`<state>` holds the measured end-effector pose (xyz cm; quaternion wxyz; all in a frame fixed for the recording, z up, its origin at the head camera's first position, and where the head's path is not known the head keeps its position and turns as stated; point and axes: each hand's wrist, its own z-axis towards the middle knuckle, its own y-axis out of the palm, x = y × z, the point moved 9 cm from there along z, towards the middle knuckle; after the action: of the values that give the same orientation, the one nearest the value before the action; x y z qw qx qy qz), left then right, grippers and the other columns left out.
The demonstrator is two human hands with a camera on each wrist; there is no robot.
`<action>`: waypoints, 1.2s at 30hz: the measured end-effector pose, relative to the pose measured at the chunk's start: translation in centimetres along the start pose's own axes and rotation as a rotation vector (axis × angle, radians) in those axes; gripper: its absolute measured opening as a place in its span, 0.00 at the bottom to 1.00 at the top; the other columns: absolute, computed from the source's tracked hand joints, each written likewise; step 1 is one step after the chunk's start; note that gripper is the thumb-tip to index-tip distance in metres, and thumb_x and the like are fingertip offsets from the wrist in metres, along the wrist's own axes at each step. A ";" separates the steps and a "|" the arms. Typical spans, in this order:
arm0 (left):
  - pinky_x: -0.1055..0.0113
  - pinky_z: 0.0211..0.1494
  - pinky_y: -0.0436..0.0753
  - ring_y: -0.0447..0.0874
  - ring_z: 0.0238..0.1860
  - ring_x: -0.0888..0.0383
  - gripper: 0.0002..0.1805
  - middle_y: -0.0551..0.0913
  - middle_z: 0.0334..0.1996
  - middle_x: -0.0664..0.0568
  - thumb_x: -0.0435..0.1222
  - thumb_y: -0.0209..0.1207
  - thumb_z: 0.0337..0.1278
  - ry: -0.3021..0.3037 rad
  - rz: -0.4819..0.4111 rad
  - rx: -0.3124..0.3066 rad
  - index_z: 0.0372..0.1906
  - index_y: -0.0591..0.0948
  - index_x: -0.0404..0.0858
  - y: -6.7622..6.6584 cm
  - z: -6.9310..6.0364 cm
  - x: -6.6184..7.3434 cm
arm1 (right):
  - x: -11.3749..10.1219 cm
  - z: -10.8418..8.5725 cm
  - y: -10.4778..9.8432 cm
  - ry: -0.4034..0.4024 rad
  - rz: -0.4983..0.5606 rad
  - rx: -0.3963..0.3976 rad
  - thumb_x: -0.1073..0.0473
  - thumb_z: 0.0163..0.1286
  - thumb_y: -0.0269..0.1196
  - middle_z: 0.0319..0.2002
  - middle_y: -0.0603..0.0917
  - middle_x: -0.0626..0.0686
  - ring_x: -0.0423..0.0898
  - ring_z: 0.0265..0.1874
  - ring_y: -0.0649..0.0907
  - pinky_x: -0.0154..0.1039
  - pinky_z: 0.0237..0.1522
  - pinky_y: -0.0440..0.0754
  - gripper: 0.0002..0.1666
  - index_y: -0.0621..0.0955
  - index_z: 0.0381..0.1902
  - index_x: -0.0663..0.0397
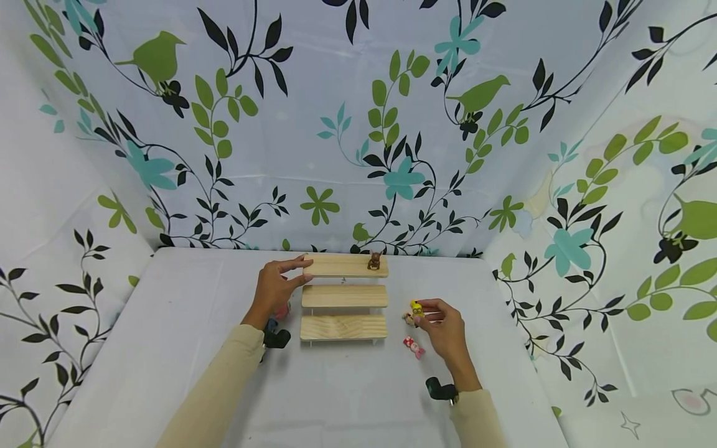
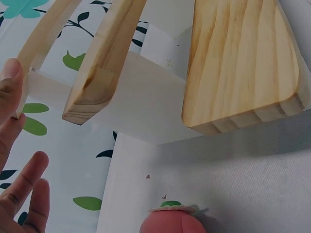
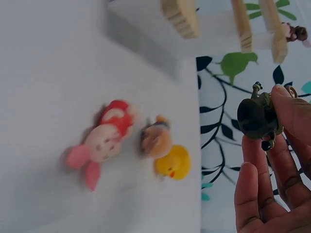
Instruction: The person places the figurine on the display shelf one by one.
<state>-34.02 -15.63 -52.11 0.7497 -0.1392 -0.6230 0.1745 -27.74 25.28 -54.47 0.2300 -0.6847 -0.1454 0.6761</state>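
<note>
Bright, even head view, dimmer wrist views, soft shadow below wooden shelf [image 2: 243, 68], pink figurine [image 3: 103, 143] blurred

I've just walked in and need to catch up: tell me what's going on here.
A person's left hand pinches one end of the top board of a three-tier wooden stand, while the right hand holds a small yellow figure above the table. A brown figure is toward that board's other end. A pink-and-red figure and a yellow duck are on the table to the stand's right.
</note>
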 end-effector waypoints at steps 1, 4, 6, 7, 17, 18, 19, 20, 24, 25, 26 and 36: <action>0.42 0.63 0.79 0.75 0.72 0.46 0.22 0.83 0.68 0.53 0.42 0.75 0.60 0.000 0.001 0.002 0.60 0.89 0.49 0.0 0.0 0.0 | -0.4 0.1 0.0 -0.007 0.006 0.002 0.62 0.67 0.76 0.50 0.89 0.51 0.50 0.48 0.86 0.32 0.46 0.83 0.19 0.87 0.55 0.46; 0.43 0.63 0.79 0.77 0.71 0.46 0.22 0.83 0.67 0.53 0.42 0.75 0.60 -0.002 0.007 0.007 0.60 0.89 0.49 0.0 0.0 0.0 | -1.9 0.4 0.1 -0.038 0.033 0.001 0.61 0.67 0.76 0.50 0.88 0.50 0.49 0.48 0.85 0.32 0.46 0.82 0.19 0.87 0.54 0.44; 0.43 0.63 0.79 0.79 0.69 0.46 0.22 0.83 0.68 0.52 0.42 0.75 0.60 -0.001 0.012 0.008 0.60 0.89 0.48 0.0 0.1 0.0 | -2.8 0.6 0.1 -0.060 0.060 0.004 0.61 0.67 0.76 0.50 0.88 0.50 0.49 0.47 0.85 0.32 0.46 0.82 0.19 0.87 0.54 0.45; 0.43 0.63 0.78 0.79 0.69 0.45 0.22 0.83 0.68 0.52 0.42 0.75 0.60 -0.004 0.013 0.008 0.60 0.89 0.48 0.0 0.0 0.0 | -3.3 0.6 0.2 -0.071 0.071 0.005 0.61 0.67 0.76 0.50 0.88 0.50 0.49 0.47 0.85 0.32 0.46 0.81 0.19 0.87 0.54 0.45; 0.42 0.61 0.79 0.80 0.68 0.46 0.23 0.84 0.67 0.51 0.42 0.76 0.60 -0.002 -0.028 0.005 0.61 0.88 0.49 -0.1 -0.1 0.2 | -7.3 1.4 1.2 -0.133 0.139 0.008 0.63 0.67 0.76 0.48 0.88 0.49 0.48 0.46 0.85 0.37 0.48 0.81 0.18 0.87 0.53 0.45; 0.42 0.61 0.78 0.80 0.68 0.46 0.23 0.84 0.66 0.51 0.42 0.76 0.61 -0.002 -0.034 0.004 0.61 0.88 0.49 -0.1 -0.1 0.2 | -7.6 1.5 1.4 -0.144 0.141 0.010 0.63 0.67 0.76 0.48 0.88 0.49 0.48 0.46 0.86 0.39 0.49 0.81 0.18 0.87 0.53 0.45; 0.42 0.61 0.78 0.80 0.68 0.46 0.23 0.85 0.66 0.50 0.42 0.76 0.61 -0.002 -0.037 0.004 0.61 0.87 0.49 -0.1 -0.1 0.3 | -7.9 1.6 1.5 -0.153 0.141 0.012 0.63 0.67 0.76 0.48 0.88 0.49 0.48 0.46 0.86 0.40 0.50 0.81 0.18 0.87 0.53 0.44; 0.42 0.61 0.78 0.80 0.68 0.46 0.23 0.85 0.65 0.50 0.42 0.75 0.61 -0.003 -0.039 0.003 0.62 0.87 0.49 -0.1 -0.1 0.3 | -8.2 1.7 1.7 -0.159 0.139 0.015 0.63 0.67 0.76 0.48 0.88 0.48 0.47 0.46 0.85 0.42 0.51 0.80 0.19 0.87 0.53 0.44; 0.42 0.62 0.77 0.79 0.68 0.46 0.24 0.86 0.64 0.50 0.43 0.75 0.61 -0.009 -0.048 0.003 0.62 0.87 0.50 -0.1 -0.1 0.2 | -9.6 1.9 2.3 -0.190 0.145 0.022 0.62 0.66 0.77 0.48 0.88 0.47 0.47 0.46 0.86 0.46 0.53 0.79 0.19 0.86 0.53 0.44; 0.42 0.62 0.77 0.79 0.68 0.46 0.24 0.86 0.64 0.50 0.42 0.76 0.61 -0.008 -0.050 0.005 0.62 0.87 0.50 -0.1 -0.1 0.2 | -10.0 2.0 2.5 -0.198 0.147 0.022 0.62 0.66 0.77 0.48 0.88 0.47 0.47 0.46 0.86 0.46 0.53 0.79 0.19 0.86 0.53 0.44; 0.42 0.62 0.77 0.79 0.68 0.47 0.24 0.86 0.64 0.50 0.42 0.76 0.61 -0.008 -0.051 0.006 0.62 0.87 0.50 -0.1 -0.1 0.2 | -10.3 2.1 2.7 -0.206 0.148 0.024 0.62 0.66 0.77 0.48 0.88 0.47 0.47 0.47 0.86 0.46 0.53 0.79 0.19 0.86 0.53 0.44; 0.44 0.61 0.77 0.79 0.68 0.47 0.24 0.86 0.64 0.51 0.42 0.76 0.60 -0.015 -0.063 0.005 0.61 0.87 0.51 -0.1 -0.1 0.0 | -13.9 2.8 4.3 -0.321 0.169 0.021 0.61 0.64 0.78 0.49 0.89 0.50 0.49 0.46 0.88 0.48 0.51 0.80 0.21 0.87 0.54 0.51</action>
<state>-33.95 -15.71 -52.14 0.7505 -0.1164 -0.6321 0.1535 -31.62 14.87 -44.66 0.1535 -0.5752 -0.1151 0.7952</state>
